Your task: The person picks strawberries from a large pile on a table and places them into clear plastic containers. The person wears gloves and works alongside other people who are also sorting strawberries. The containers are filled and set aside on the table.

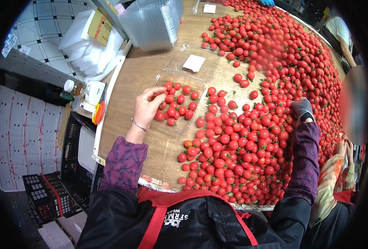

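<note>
A clear plastic clamshell box (186,127) lies opened out on the wooden table, its lid (175,63) folded back away from me. A white square pad (194,63) lies at the lid. Several red cherry tomatoes (182,110) with green stems sit in the box. My bare left hand (147,104), a bangle at its wrist, is at the box's left side, thumb and fingers bent beside the tomatoes; whether it grips one is hidden. My right hand (302,109), in a thin clear glove, reaches into the big tomato heap (246,149); its fingertips and any hold are hidden.
Stacked clear boxes (151,26) stand at the table's far left. Orange-handled scissors (99,112) and a capped bottle (74,87) are beside the left edge. Black crates (47,193) are below left. A co-worker's hands (344,147) are at the heap's right; a blue-gloved hand (267,2) is at the far side.
</note>
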A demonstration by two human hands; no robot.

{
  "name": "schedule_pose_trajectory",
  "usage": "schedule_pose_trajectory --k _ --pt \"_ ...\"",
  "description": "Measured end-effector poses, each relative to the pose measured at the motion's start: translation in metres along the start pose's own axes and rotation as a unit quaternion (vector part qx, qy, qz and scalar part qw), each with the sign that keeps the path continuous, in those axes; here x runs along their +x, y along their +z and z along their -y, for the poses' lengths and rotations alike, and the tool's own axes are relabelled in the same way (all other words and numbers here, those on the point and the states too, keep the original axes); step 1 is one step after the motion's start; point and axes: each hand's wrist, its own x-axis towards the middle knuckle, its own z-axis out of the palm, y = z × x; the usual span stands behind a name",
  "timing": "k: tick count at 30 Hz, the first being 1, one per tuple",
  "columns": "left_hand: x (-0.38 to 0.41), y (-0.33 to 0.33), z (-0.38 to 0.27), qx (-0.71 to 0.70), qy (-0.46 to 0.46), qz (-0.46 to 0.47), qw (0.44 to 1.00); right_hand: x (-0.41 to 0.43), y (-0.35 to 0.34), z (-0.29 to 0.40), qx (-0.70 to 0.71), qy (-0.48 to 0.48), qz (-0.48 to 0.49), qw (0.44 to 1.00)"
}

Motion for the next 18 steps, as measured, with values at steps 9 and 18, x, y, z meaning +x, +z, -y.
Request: schedule_pose_trajectory --k 9,18 --pt "-0.009 0.038 -0.019 0.038 0.116 0.029 0.992 0.033 0.003 -0.02 -0.192 -0.131 0.079 0.969" --pt "-0.057 0.184 -0.039 -0.373 -0.219 0.362 0.826 -0.125 -0.064 0.033 0.376 -0.217 0.036 0.9"
